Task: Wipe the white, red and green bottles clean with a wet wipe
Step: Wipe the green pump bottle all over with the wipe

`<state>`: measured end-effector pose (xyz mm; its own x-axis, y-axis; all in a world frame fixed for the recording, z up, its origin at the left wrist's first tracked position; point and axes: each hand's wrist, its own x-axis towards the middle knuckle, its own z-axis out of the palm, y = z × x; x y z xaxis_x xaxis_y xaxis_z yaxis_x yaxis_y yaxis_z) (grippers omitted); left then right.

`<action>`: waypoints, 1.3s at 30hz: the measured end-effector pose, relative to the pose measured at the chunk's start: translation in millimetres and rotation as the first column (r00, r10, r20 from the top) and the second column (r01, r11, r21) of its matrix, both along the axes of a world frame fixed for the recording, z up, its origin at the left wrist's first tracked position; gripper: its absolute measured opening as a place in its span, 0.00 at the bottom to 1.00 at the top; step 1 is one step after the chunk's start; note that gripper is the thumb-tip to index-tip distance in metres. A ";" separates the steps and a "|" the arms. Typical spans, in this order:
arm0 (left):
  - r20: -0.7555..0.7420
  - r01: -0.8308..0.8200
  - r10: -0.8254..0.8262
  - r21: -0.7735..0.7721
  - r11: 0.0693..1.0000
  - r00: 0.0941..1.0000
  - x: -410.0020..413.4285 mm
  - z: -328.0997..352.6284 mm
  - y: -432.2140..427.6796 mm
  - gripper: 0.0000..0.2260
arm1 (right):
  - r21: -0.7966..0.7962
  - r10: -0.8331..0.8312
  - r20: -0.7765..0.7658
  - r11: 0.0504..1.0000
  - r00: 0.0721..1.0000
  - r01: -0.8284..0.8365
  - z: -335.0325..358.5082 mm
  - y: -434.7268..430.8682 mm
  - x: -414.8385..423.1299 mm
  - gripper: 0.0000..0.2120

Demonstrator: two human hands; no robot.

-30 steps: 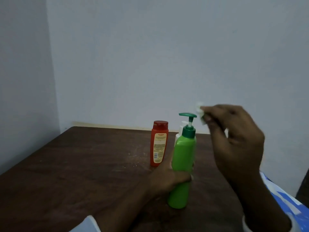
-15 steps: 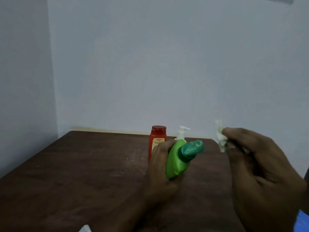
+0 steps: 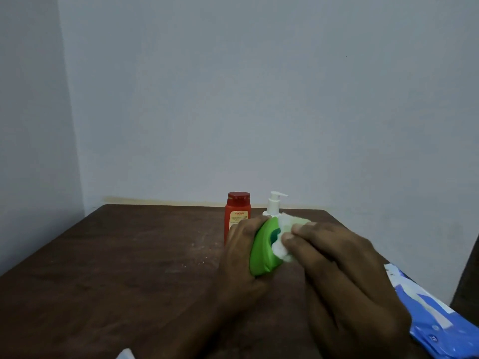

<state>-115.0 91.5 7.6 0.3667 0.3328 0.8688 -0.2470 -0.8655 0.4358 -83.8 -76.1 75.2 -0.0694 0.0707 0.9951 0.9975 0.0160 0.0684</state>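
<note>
Left hand (image 3: 239,263) grips green bottle (image 3: 263,252), pump (image 3: 275,235) tilted right into wet wipe (image 3: 283,251).

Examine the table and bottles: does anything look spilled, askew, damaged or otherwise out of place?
Only pale specks scattered on the table left of the red bottle look out of place. The green bottle is tilted, but the left hand grips it while the right hand holds the wet wipe against its top.
</note>
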 end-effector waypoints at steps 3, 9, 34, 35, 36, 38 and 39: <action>-0.036 -0.010 0.011 0.010 1.000 0.999 3.1 -2.7 2.6 0.41 | -0.018 -0.021 -0.057 1.000 0.998 0.020 0.5 -3.0 13.5 0.08; -0.018 -0.001 0.001 0.012 1.000 1.000 4.0 -4.0 3.2 0.39 | 0.006 -0.022 0.029 1.000 0.999 0.022 -1.7 0.9 11.0 0.09; -0.025 0.060 -0.060 -0.005 0.998 0.998 4.5 -4.0 0.9 0.34 | -0.108 -0.021 0.061 0.994 0.998 0.028 8.4 -9.1 16.5 0.10; -0.022 0.057 -0.057 -0.010 0.998 0.998 4.4 -5.4 1.1 0.34 | -0.139 -0.027 0.064 0.990 0.998 0.036 8.3 -7.8 18.3 0.10; -0.021 0.054 -0.054 -0.014 0.998 0.998 4.9 -6.2 2.2 0.34 | -0.167 -0.053 0.022 0.984 0.998 0.056 8.7 -6.9 25.0 0.12; -0.058 0.040 -0.042 -0.045 0.998 0.997 2.8 -3.5 4.8 0.35 | -0.219 -0.136 -0.081 0.969 0.987 0.115 13.3 -5.7 43.6 0.14; -0.085 0.045 -0.054 -0.100 0.994 0.995 2.6 -3.6 7.2 0.33 | -0.237 -0.156 -0.127 0.964 0.980 0.123 14.6 -4.4 51.1 0.14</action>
<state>-112.4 98.7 3.9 0.4579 0.3943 0.7968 -0.2458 -0.8052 0.5397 -32.6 -80.5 89.9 0.0991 0.2947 0.9504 0.9900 -0.1251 -0.0644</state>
